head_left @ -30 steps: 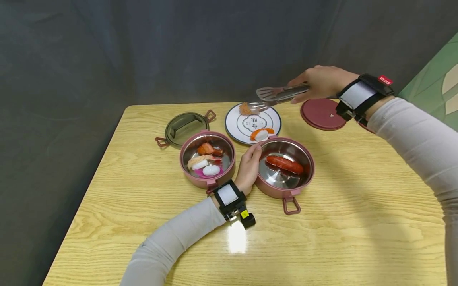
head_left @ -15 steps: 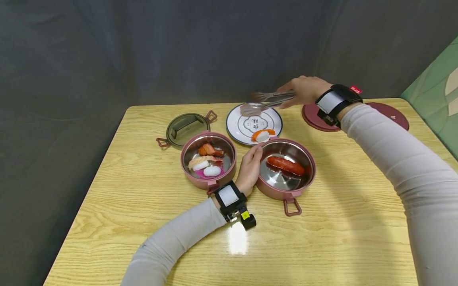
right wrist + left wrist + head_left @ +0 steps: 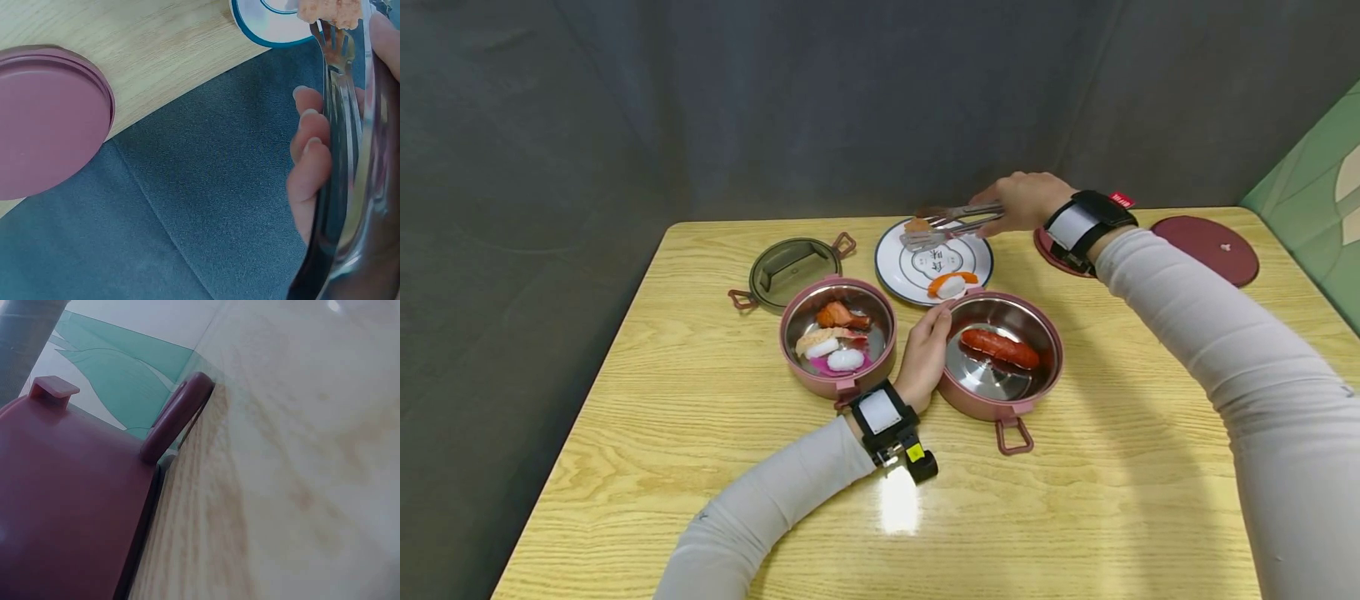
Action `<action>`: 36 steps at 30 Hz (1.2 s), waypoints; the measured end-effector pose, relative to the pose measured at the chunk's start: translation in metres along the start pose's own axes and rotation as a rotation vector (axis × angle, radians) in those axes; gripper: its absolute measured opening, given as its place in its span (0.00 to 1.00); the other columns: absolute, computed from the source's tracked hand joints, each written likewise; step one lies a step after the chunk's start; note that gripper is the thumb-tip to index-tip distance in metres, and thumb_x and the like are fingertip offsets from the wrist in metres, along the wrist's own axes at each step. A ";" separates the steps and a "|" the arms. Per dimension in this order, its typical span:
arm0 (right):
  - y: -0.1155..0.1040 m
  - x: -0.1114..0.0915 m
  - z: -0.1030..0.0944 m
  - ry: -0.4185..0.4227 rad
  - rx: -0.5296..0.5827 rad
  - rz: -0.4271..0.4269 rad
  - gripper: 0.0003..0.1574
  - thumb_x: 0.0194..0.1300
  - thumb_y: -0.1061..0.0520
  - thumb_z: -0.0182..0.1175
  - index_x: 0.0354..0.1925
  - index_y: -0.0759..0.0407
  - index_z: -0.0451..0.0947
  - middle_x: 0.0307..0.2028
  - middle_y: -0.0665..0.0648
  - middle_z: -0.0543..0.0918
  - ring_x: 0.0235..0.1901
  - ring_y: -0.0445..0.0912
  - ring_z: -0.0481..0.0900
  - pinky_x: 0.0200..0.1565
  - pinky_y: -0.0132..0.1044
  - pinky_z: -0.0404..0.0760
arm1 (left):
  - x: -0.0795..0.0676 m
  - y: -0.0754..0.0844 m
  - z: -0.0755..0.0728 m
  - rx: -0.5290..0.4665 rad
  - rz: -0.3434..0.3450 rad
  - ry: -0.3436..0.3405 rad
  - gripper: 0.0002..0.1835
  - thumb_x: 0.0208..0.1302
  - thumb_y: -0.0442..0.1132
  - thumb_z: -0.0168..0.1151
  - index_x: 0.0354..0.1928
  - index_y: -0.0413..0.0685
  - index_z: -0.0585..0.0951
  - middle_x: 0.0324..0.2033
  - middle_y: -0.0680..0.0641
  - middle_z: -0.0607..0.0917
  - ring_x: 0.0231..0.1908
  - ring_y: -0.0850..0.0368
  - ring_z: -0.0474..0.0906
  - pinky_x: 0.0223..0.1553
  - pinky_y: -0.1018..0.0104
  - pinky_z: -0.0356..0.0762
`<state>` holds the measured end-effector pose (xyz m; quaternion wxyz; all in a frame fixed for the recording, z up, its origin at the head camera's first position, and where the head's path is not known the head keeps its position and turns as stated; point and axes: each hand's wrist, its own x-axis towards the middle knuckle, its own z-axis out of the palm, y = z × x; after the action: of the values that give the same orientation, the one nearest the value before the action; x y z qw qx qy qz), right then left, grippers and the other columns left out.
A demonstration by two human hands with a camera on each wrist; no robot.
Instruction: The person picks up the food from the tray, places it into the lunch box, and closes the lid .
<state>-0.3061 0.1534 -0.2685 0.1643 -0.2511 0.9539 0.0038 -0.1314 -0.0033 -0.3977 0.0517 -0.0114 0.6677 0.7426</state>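
My right hand (image 3: 1028,200) grips metal tongs (image 3: 962,221) over the far side of a white plate (image 3: 895,271). The tongs' two slotted ends stand apart, on either side of an orange-brown food piece (image 3: 916,225); the right wrist view has that food piece (image 3: 330,12) close to one fork-like end. Whether they touch it, I cannot tell. My left hand (image 3: 923,354) lies along the left outer wall of a pink pot (image 3: 973,404) with a red sausage (image 3: 1000,347) inside. Its lower fingers are hidden. At the plate's near edge sits an orange-topped sushi piece (image 3: 951,286).
Left of my left hand, another pink pot (image 3: 805,379) holds a drumstick-like piece (image 3: 841,315) and sushi pieces (image 3: 846,359). Behind it lies a dark see-through lid (image 3: 786,271) with handles. Dark red round lids (image 3: 1206,248) lie at the far right. A dark curtain (image 3: 850,108) hangs behind the table.
My right hand has moved left and down with the tongs, whose ends have come down around the food piece on the plate. My left hand and both pots hold their places.
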 end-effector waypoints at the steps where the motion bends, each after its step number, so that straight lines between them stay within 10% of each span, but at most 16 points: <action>1: 0.000 0.000 0.000 0.003 0.001 0.000 0.42 0.64 0.40 0.62 0.69 0.57 0.66 0.66 0.69 0.67 0.65 0.65 0.65 0.63 0.63 0.65 | 0.000 0.000 0.000 -0.001 0.000 -0.001 0.24 0.78 0.42 0.41 0.69 0.38 0.66 0.68 0.41 0.69 0.69 0.50 0.61 0.71 0.59 0.58; 24: -0.006 -0.004 0.005 0.098 -0.092 -0.011 0.34 0.67 0.45 0.61 0.67 0.53 0.70 0.58 0.67 0.77 0.43 0.56 0.81 0.29 0.41 0.77 | 0.000 0.001 -0.001 0.002 0.033 -0.004 0.23 0.78 0.42 0.41 0.68 0.38 0.67 0.67 0.42 0.70 0.69 0.51 0.63 0.70 0.60 0.59; 36: 0.000 -0.006 0.006 0.106 -0.100 -0.025 0.34 0.67 0.44 0.60 0.67 0.52 0.69 0.59 0.67 0.76 0.45 0.58 0.81 0.31 0.44 0.79 | -0.002 0.003 0.001 0.004 0.037 -0.003 0.24 0.78 0.42 0.41 0.69 0.37 0.66 0.67 0.41 0.70 0.69 0.50 0.62 0.71 0.60 0.58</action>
<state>-0.2994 0.1567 -0.2728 0.1007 -0.2708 0.9567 0.0360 -0.1297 -0.0031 -0.3941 0.0387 0.0021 0.6691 0.7421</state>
